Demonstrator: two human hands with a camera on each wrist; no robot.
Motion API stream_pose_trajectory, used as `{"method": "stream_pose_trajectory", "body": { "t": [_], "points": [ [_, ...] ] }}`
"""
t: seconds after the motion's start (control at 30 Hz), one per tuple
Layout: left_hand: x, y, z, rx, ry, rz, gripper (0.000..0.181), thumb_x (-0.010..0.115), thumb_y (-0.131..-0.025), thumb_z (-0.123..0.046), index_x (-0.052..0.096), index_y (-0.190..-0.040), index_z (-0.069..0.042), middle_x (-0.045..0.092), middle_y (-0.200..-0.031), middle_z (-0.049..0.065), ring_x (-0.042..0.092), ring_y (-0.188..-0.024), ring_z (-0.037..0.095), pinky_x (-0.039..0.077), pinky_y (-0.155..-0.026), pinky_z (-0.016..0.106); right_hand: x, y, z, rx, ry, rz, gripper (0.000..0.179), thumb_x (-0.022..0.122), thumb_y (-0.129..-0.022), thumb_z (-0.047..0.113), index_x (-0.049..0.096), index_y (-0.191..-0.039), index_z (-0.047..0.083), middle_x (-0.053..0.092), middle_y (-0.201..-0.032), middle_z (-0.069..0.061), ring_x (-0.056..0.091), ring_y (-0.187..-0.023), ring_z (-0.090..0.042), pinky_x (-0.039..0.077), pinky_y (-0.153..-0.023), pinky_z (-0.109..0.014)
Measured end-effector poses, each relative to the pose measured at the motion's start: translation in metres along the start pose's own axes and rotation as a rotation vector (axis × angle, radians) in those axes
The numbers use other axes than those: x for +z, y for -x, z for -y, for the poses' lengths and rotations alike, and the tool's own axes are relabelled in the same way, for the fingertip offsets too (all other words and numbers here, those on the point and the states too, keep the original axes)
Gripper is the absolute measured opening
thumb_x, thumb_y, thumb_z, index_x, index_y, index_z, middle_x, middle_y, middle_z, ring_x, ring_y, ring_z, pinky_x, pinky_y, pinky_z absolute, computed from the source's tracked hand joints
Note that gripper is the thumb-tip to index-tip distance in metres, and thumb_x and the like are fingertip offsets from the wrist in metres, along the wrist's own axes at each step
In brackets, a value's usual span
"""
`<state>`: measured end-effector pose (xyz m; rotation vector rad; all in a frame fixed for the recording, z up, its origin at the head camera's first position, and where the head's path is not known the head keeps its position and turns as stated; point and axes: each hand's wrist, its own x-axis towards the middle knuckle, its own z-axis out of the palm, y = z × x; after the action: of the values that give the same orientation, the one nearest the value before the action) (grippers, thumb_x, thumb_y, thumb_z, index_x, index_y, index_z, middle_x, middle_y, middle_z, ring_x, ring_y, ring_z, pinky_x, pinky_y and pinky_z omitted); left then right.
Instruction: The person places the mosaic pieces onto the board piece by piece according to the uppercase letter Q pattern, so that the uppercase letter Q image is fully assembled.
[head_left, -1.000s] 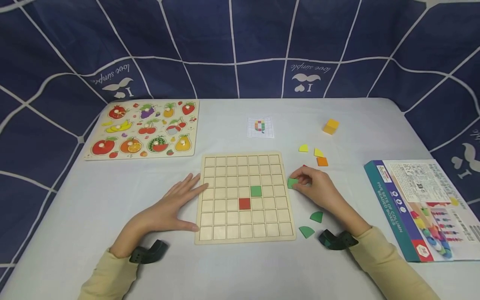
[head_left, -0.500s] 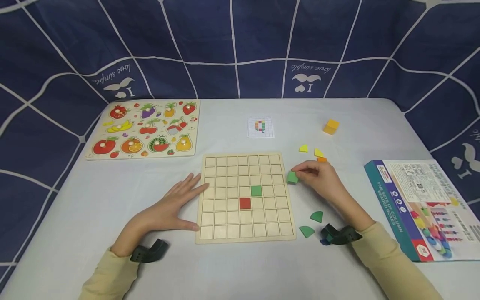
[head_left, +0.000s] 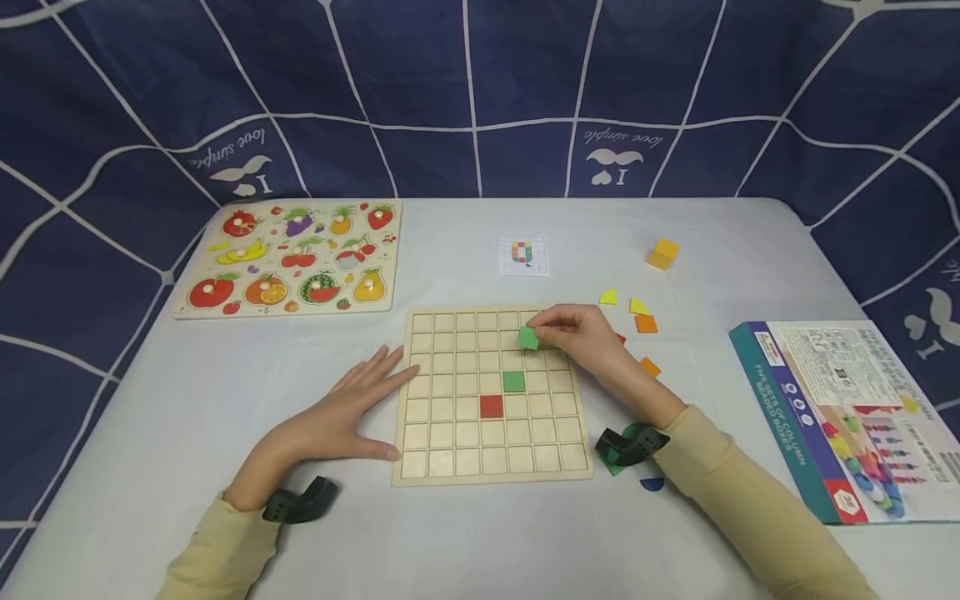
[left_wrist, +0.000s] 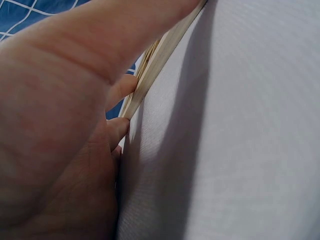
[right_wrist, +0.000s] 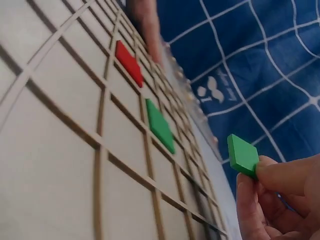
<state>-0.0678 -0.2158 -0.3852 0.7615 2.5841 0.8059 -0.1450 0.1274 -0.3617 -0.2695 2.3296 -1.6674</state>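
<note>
Thumb and fingers of my right hand pinch a green square tile above the upper right part of a wooden grid board. In the right wrist view that held tile is tilted and apart from the board. A green tile and a red tile lie in cells near the board's middle, diagonal to each other. My left hand is spread at the board's left edge, fingertips and thumb touching it. The left wrist view shows its fingers against the wooden side.
Yellow quarter-round pieces and orange squares lie right of the board. Green pieces are partly hidden under my right wrist, near a blue piece. Around stand a fruit puzzle, a pattern card, orange blocks and a box.
My right hand has carried the green tile left, from beside the board to over its upper right cells. My left hand stays in place at the board's edge.
</note>
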Motion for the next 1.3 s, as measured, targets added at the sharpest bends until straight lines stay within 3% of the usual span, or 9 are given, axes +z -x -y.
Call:
{"method": "stream_pose_trajectory", "body": {
  "t": [0.2,0.5,0.97,1.13,1.3],
  "points": [
    [0.000,-0.001,-0.001,0.007,0.001,-0.003,0.107,0.076,-0.062,-0.061,0.028,-0.149,-0.020,0.006,-0.156,0.007,-0.003,-0.140,0.026,0.003,-0.108,0.051,0.015,-0.006,-0.004,-0.068,0.121,0.034,0.010,0.066,-0.086,0.004,0.073,-0.092,0.006,0.068,-0.090,-0.003,0.058,-0.073,-0.018,0.048,-0.063,-0.025],
    [0.000,-0.002,0.000,0.026,-0.001,-0.013,0.108,0.076,-0.061,-0.062,0.028,-0.149,-0.020,0.006,-0.156,0.007,-0.004,-0.140,0.026,0.003,-0.108,0.052,0.022,-0.005,-0.010,-0.217,0.322,0.034,0.010,0.068,-0.083,0.001,0.074,-0.087,0.008,0.069,-0.086,-0.002,0.061,-0.075,-0.012,0.050,-0.068,-0.029],
    [-0.001,-0.002,0.000,0.011,-0.011,-0.008,0.108,0.074,-0.062,-0.063,0.027,-0.149,-0.021,0.006,-0.156,0.006,-0.004,-0.140,0.025,0.003,-0.108,0.051,0.022,-0.002,-0.008,-0.311,0.362,0.055,0.013,0.069,-0.082,-0.002,0.074,-0.092,0.005,0.068,-0.090,-0.003,0.061,-0.080,-0.014,0.051,-0.069,-0.029],
    [-0.001,-0.001,-0.001,0.008,-0.004,-0.006,0.108,0.075,-0.062,-0.062,0.028,-0.149,-0.020,0.006,-0.156,0.007,-0.004,-0.140,0.026,0.003,-0.108,0.051,0.016,0.000,-0.009,-0.269,0.363,0.044,0.013,0.069,-0.084,0.003,0.074,-0.096,0.006,0.069,-0.094,-0.002,0.062,-0.083,-0.014,0.052,-0.071,-0.029],
    [-0.001,0.000,-0.002,-0.003,-0.001,-0.004,0.107,0.076,-0.062,-0.061,0.028,-0.148,-0.019,0.007,-0.155,0.008,-0.003,-0.140,0.027,0.003,-0.108,0.051,-0.004,0.007,-0.006,-0.222,0.292,0.013,0.017,0.067,-0.085,0.003,0.072,-0.102,0.003,0.068,-0.101,-0.006,0.063,-0.089,-0.018,0.052,-0.075,-0.032]
  ]
}}
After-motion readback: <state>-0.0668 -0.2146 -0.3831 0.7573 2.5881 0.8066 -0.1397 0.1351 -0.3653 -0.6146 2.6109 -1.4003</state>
